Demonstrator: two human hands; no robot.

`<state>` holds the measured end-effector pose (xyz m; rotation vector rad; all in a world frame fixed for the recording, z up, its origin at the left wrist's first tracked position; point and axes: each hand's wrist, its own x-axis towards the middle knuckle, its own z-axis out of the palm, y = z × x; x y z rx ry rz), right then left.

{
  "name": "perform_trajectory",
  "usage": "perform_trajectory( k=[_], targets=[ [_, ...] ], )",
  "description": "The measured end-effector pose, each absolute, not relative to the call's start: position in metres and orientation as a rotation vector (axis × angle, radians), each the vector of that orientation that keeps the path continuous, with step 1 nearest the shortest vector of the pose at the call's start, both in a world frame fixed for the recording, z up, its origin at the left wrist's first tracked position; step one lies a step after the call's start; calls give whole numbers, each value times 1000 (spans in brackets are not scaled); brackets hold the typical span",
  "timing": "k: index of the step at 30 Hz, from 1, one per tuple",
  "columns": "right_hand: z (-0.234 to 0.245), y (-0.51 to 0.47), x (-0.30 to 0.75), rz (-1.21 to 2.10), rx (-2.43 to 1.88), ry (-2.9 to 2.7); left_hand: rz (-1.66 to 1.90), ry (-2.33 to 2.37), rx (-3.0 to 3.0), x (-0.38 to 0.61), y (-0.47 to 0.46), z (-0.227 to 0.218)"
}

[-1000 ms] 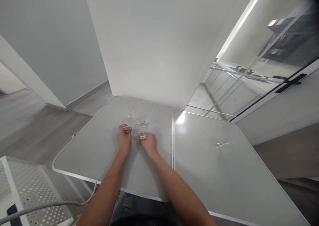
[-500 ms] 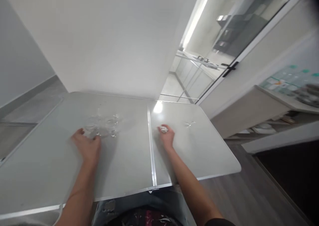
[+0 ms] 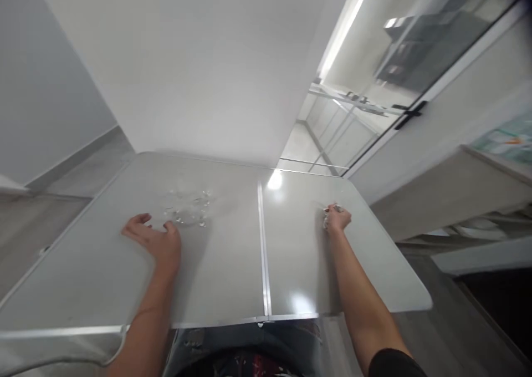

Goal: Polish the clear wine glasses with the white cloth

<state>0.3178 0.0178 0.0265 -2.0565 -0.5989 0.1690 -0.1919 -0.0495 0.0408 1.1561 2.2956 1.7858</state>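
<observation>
On the left half of the pale table [image 3: 224, 266] stands a cluster of clear, see-through pieces [image 3: 202, 202] with shiny knobbly parts; blur hides their exact kind. My left hand [image 3: 155, 238] is at the near left side of this cluster, thumb and fingers apart, with nothing visible in its grasp. Over the right half, my right hand [image 3: 338, 220] is closed, fingers pinched together. Small clear shiny pieces [image 3: 326, 219] show at its fingertips, and their shape is too small and smeared to name.
A metal seam [image 3: 262, 244] splits the tabletop from front to back. Against the far edge rises a white wall [image 3: 199, 77]. A glass door with a black handle [image 3: 411, 113] is beyond at the right, near a low shelf unit [image 3: 453, 194]. A cable [image 3: 120, 344] hangs at the front left.
My right hand has moved right, from near the seam to where small clear pieces lay. My left hand has drawn back slightly from the cluster. The view has shifted a little.
</observation>
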Motion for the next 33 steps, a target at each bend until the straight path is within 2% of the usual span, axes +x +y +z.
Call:
perform_trajectory(
  k=[3, 8, 12, 17, 22, 25, 28, 31, 33],
  targets=[
    [15, 21, 268, 252, -1947, -785, 1907, 2361, 1289, -194, -49, 37],
    [3, 10, 112, 826, -1534, -1325, 2088, 2337, 1392, -198, -49, 31],
    [8, 5, 19, 987, -1462, -1514, 2235, 2262, 1545, -201, -50, 29],
    [17, 9, -6, 1008, -1467, -1543, 2296, 2196, 1568, -203, -48, 25],
    [16, 11, 39, 1083, -1430, -1484, 2232, 2059, 1717, -179, -62, 36],
    [22, 4, 81, 1335, -1295, -1259, 2002, 1693, 1897, -133, -78, 51],
    [38, -7, 107, 1665, -1005, -1026, 1419, 1443, 1741, -78, -82, 58],
    [54, -15, 117, 1875, -846, -1051, 1159, 1275, 1444, -41, -69, 52],
    [60, -16, 126, 1891, -817, -1079, 1125, 1237, 1407, -33, -53, 47]
  ],
)
